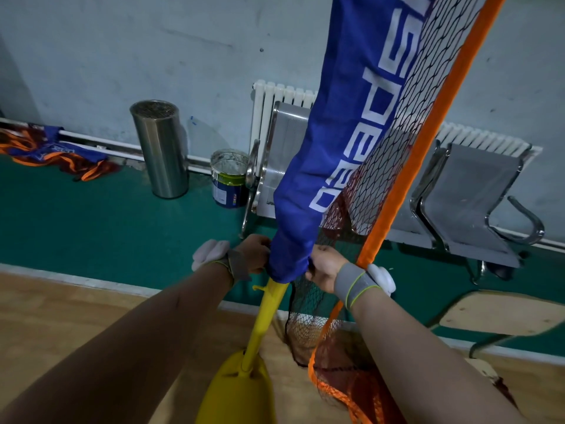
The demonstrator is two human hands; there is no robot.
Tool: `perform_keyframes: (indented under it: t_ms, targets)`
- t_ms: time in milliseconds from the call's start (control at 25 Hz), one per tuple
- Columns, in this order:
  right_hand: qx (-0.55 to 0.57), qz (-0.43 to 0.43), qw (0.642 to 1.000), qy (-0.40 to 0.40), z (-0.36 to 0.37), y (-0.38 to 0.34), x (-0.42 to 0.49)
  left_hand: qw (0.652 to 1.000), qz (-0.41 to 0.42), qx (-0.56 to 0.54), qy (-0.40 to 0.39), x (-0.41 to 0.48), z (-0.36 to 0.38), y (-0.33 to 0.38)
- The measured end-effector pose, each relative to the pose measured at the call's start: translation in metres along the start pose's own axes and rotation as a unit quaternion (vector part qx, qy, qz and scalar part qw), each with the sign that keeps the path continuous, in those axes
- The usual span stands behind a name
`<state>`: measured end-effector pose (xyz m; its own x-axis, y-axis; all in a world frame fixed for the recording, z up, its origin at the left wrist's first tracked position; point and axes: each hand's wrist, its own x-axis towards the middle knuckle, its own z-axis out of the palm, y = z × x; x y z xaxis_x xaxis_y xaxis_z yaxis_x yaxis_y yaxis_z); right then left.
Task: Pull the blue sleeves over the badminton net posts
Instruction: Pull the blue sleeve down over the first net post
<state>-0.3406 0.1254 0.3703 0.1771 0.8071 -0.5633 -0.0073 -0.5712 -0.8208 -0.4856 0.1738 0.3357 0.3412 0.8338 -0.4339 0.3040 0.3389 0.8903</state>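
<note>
- I am watching both hands working at the lower hem of the blue sleeve (pixel 345 142), which is hanging over the yellow post (pixel 269 313) and running up out of the top of the view.
- My left hand (pixel 252 254) is gripping the hem on its left side, fingers curled into the cloth.
- My right hand (pixel 324 267) is gripping the hem on the opposite side, with the thumb side facing me and the fingers tucked round the fabric.
- The sleeve is covering the upper part of the post; the lower part is showing bare beneath the hem, down to the yellow base (pixel 238 396) standing on the wooden floor (pixel 61 316).
- White lettering is running along the sleeve; I cannot read it fully.
- The net (pixel 394 142) is hanging from the sleeve's right side, with its orange band (pixel 428 148) passing just beside my right wrist and the loose mesh piling on the floor near the base.
- Both wrists are wearing grey bands with white pieces attached.
- Against the wall, a steel bin (pixel 160 148) and a paint can (pixel 229 179) are standing on the green floor strip (pixel 107 215), near a white radiator (pixel 281 96).
- A metal seat (pixel 477 191) is sitting to the right, and a wooden chair (pixel 501 313) is nearer me.
- A heap of blue and orange cloth (pixel 52 151) is lying far left by the wall.
</note>
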Motion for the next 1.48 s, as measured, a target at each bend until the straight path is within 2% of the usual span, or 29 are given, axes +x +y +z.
perform_keyframes:
  t_ms: [120, 360, 520, 680, 800, 880, 1080, 1280, 1480]
  targets:
    - [0.011, -0.001, 1.0, 0.01, -0.004, -0.001, -0.007, 0.999, -0.01, 0.037, 0.032, -0.01, 0.0, -0.01]
    - [0.045, -0.03, 0.998, 0.04, -0.005, 0.011, -0.023, 0.998, 0.006, 0.009, 0.068, -0.024, -0.001, -0.01]
    - [0.123, -0.041, 0.989, 0.072, -0.001, 0.014, -0.032, 0.997, 0.02, 0.0, 0.075, -0.034, -0.002, -0.009]
    - [0.011, -0.116, 0.991, 0.072, 0.007, 0.022, -0.039, 0.998, 0.053, 0.001, 0.042, -0.044, -0.002, -0.011]
    - [-0.069, -0.157, 0.984, 0.055, 0.012, 0.036, -0.038, 0.996, 0.089, -0.007, -0.015, -0.045, 0.001, -0.018]
    - [-0.098, -0.175, 0.978, 0.054, 0.012, 0.041, -0.034, 0.993, 0.108, 0.049, -0.027, -0.042, 0.002, -0.024]
    - [-0.195, -0.178, 0.962, 0.075, 0.011, 0.051, -0.028, 0.971, 0.129, 0.198, 0.029, -0.035, 0.011, -0.031]
    - [-0.266, -0.187, 0.941, 0.095, 0.012, 0.056, -0.028, 0.961, 0.114, 0.252, 0.028, -0.029, 0.017, -0.037]
    - [-0.273, -0.196, 0.935, 0.116, 0.013, 0.066, -0.019, 0.964, 0.093, 0.248, 0.007, -0.03, 0.015, -0.037]
